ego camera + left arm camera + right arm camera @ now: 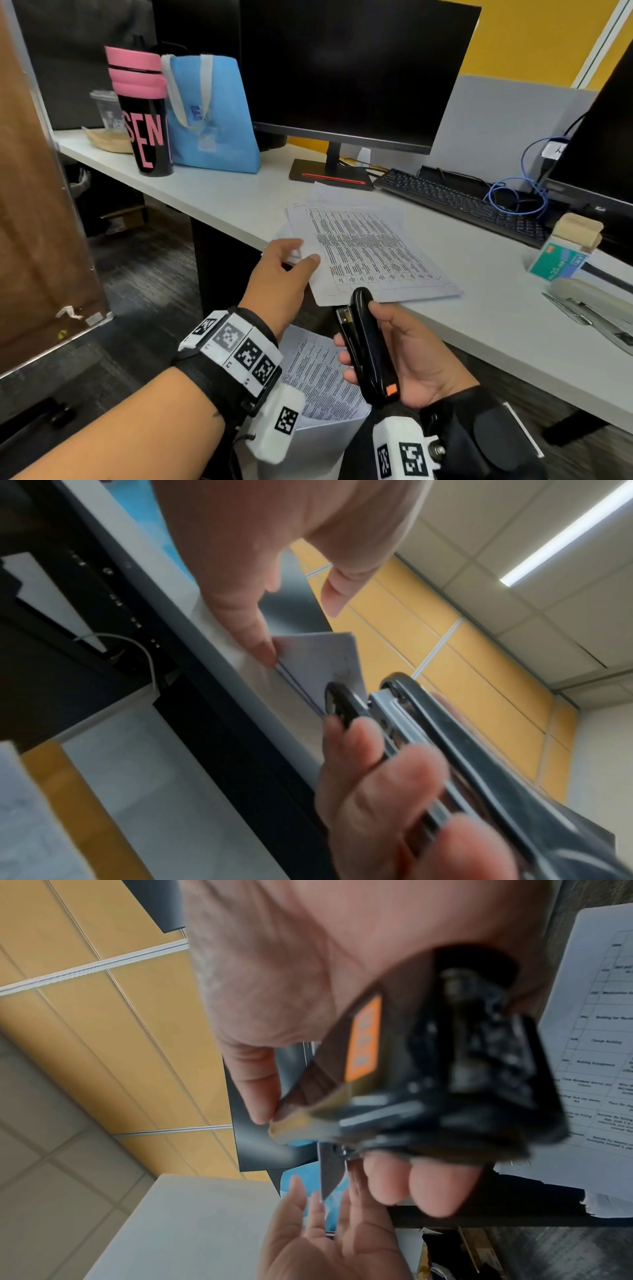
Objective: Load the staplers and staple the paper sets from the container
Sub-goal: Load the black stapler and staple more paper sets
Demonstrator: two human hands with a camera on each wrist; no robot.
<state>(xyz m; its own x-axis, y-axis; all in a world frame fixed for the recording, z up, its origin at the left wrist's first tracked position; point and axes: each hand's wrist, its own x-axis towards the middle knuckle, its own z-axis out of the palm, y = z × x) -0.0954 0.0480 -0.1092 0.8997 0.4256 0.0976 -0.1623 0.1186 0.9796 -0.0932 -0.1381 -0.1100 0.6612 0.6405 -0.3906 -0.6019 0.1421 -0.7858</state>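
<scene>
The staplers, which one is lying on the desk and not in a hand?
The pale grey stapler at the desk's right end, beside the staple box. The black stapler is in the right hand.

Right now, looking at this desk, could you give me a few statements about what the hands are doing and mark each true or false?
1. The right hand holds a black stapler. True.
2. The left hand grips the pink and black tumbler. False: it pinches the corner of the paper set at the desk edge.
3. The monitor is dark. True.
4. The stapler is clamped on the paper. False: it is held short of the sheets.
5. A second, pale stapler lies on the desk. True.
</scene>
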